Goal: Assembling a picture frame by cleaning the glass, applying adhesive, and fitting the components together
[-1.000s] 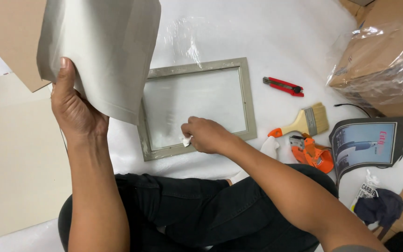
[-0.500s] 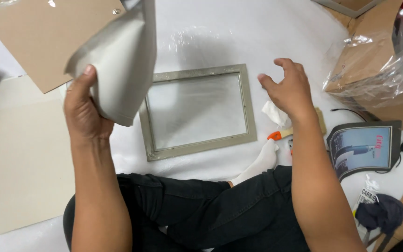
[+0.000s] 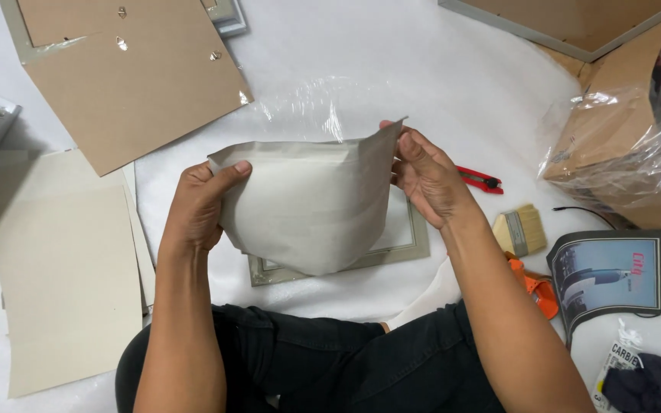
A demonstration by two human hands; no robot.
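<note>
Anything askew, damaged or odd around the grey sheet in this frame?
The grey sheet, held between the left hand and right hand, is bowed and sagging, not flat, hiding much of the frame below. Crumpled clear plastic lies loose behind it. No tears or spills show.

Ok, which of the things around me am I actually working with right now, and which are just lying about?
In hand or under it:
- grey sheet, bowed, held by left hand and right hand
- grey picture frame on the floor beneath the sheet

Lying about:
- brown backing board
- pale card sheets
- red cutter
- paintbrush
- orange-handled tool
- plastic-wrapped cardboard box
- printed booklet
</note>
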